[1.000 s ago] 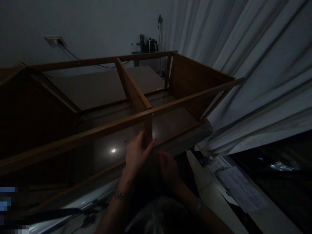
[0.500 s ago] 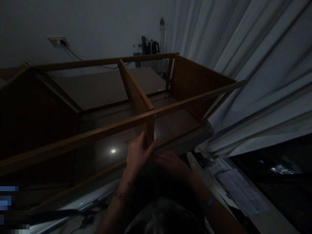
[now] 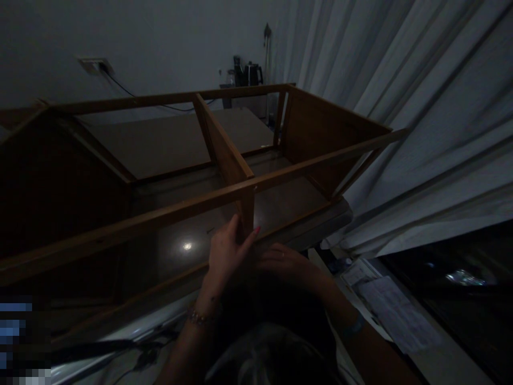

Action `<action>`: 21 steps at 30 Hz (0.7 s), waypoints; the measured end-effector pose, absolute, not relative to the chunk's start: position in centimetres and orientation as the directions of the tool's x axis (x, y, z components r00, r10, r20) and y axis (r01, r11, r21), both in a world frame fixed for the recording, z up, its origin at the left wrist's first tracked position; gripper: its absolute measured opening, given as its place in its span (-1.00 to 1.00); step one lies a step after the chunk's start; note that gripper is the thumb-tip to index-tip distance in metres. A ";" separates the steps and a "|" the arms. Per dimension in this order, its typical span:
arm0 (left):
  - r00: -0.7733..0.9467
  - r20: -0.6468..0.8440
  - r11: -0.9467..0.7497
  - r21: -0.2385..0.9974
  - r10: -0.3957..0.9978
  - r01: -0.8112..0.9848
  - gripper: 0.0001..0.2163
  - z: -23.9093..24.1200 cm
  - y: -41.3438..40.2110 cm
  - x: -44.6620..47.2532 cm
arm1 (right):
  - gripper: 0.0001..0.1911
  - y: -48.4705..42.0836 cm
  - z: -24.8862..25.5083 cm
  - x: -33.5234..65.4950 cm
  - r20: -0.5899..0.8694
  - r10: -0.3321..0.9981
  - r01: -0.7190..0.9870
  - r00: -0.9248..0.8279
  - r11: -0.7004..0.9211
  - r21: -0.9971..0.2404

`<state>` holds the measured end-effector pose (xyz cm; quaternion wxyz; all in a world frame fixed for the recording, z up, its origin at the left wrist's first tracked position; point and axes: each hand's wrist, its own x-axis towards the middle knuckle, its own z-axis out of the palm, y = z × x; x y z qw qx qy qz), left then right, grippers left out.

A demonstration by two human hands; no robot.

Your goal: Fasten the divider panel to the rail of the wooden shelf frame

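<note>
A brown wooden furniture frame (image 3: 184,206) with a middle divider panel (image 3: 224,141) lies in dim light. My left hand (image 3: 226,243) is closed round the short wooden upright (image 3: 247,208) below the near rail, the thumb with its pink nail on the right side. Close beside it, lower and to the right, is my right hand (image 3: 288,264). Its fingers are bent and held together at the foot of the upright, and whatever they grip is hidden in shadow. A dark rounded shape (image 3: 272,347) fills the space between my forearms.
White curtains (image 3: 360,80) hang at the right. Papers (image 3: 401,310) lie on a surface beside them. A black kettle (image 3: 251,74) stands at the back near the wall. A plugged cable runs from a wall socket (image 3: 94,66) behind the frame.
My right hand has shifted slightly up and its fingers show more clearly. My left hand stays on the upright. The view has moved only a little.
</note>
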<state>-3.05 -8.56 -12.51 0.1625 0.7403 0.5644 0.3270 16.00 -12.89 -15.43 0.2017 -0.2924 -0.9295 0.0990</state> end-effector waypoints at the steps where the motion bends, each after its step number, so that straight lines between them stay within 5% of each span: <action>1: 0.149 0.303 -0.311 0.607 0.941 0.732 -0.65 -12.5 -8.6 -3.1 | -0.74 -12.7 -15.3 16.0 0.328 0.574 0.491 -0.750 0.816 -0.305; 14: 0.144 0.311 -0.310 0.594 0.940 0.742 -0.65 -12.7 -8.5 -3.1 | -0.89 -10.9 -15.8 15.6 0.372 0.402 0.394 -0.837 0.913 -0.102; 21: 0.163 0.300 -0.317 0.588 0.940 0.744 -0.65 -12.4 -8.5 -3.1 | -0.90 -12.2 -18.6 14.0 0.598 0.468 0.534 -0.650 0.842 -0.078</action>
